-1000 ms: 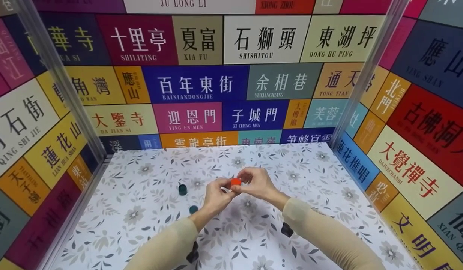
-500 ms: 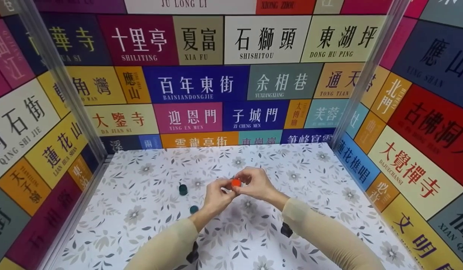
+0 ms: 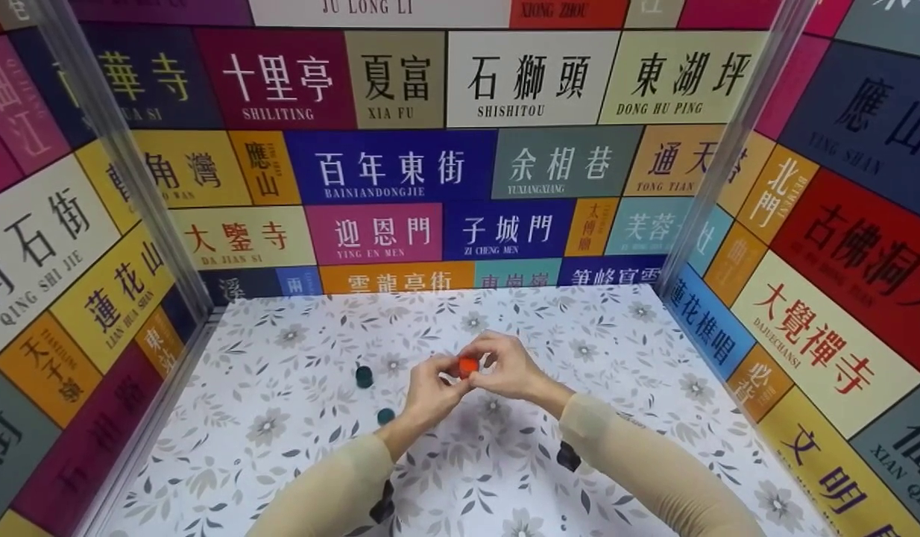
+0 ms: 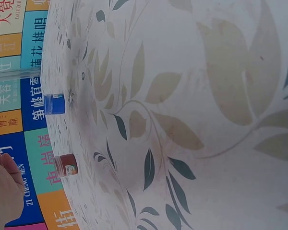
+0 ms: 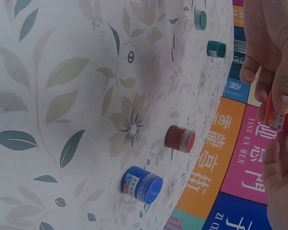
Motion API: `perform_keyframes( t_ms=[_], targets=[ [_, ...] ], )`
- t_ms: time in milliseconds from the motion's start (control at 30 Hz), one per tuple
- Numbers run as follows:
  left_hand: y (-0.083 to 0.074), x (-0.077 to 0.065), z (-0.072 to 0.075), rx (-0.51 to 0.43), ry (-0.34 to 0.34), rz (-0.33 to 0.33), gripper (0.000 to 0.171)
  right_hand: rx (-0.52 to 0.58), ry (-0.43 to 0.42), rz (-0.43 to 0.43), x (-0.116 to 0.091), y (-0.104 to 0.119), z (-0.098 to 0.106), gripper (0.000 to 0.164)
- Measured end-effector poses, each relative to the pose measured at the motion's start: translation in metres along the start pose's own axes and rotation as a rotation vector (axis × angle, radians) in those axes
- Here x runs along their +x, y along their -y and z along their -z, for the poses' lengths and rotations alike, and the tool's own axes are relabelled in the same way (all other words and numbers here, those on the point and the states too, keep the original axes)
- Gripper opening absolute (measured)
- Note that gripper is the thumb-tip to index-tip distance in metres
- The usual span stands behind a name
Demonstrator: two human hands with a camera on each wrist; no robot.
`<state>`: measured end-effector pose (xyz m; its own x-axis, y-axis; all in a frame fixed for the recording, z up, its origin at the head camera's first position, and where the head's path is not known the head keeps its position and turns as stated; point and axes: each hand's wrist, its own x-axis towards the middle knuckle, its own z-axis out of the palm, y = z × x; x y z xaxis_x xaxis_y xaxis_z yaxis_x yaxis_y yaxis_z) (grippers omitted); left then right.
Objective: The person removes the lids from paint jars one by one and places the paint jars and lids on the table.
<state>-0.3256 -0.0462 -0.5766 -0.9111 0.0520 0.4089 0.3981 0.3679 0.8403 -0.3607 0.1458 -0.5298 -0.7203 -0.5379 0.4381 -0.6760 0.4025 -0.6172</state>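
Both hands meet over the middle of the table around a small orange-red paint jar. My left hand grips it, and in the right wrist view its thumb lies across the labelled side of the jar. Fingers and thumb of my right hand pinch the jar from the other side. The left wrist view catches only part of the left hand, with the jar out of that frame. To the left of the hands stand a dark green jar and a short green cap-like piece.
A blue jar and a brown-red jar stand on the flower-patterned table; neither shows in the head view. Walls covered in coloured name panels enclose the table at the back and sides.
The orange-red jar has turned slightly between the fingers, its bright top now looking darker. The right hand's fingers have shifted a little to the left. The green pieces stay put.
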Motion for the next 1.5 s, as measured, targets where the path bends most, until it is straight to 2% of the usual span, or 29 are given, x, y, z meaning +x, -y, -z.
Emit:
perform_keyframes(
  t_ms=[233, 400, 533, 767, 933, 1267, 1500],
  targets=[
    [0.0013, 0.0002, 0.0007, 0.016, 0.0, 0.016, 0.014, -0.002, 0.01, -0.006, 0.002, 0.0019, -0.0011, 0.033],
    [0.0044, -0.0017, 0.0012, 0.009, -0.011, 0.02, 0.016, 0.013, 0.009, -0.014, -0.0001, 0.0, -0.0044, 0.042],
    [0.0044, -0.0012, 0.0014, -0.006, -0.027, 0.039, 0.027, 0.02, -0.023, -0.052, -0.0035, -0.0003, -0.0059, 0.048],
    [0.0023, 0.0021, 0.0025, 0.028, -0.042, 0.054, 0.03, 0.03, -0.079, -0.122, -0.0046, 0.0, -0.0057, 0.052],
    [0.0015, 0.003, 0.0018, 0.023, -0.056, 0.059, 0.033, 0.016, -0.103, -0.126, -0.0026, -0.001, -0.0066, 0.048],
    [0.0008, 0.0007, -0.0006, -0.002, -0.059, 0.055, 0.027, -0.036, -0.147, -0.159, -0.0013, 0.0004, -0.0083, 0.036],
    [0.0022, 0.0002, -0.002, -0.017, -0.059, 0.04, 0.026, -0.018, -0.133, -0.135, -0.0012, 0.0009, -0.0071, 0.028]
  ],
)
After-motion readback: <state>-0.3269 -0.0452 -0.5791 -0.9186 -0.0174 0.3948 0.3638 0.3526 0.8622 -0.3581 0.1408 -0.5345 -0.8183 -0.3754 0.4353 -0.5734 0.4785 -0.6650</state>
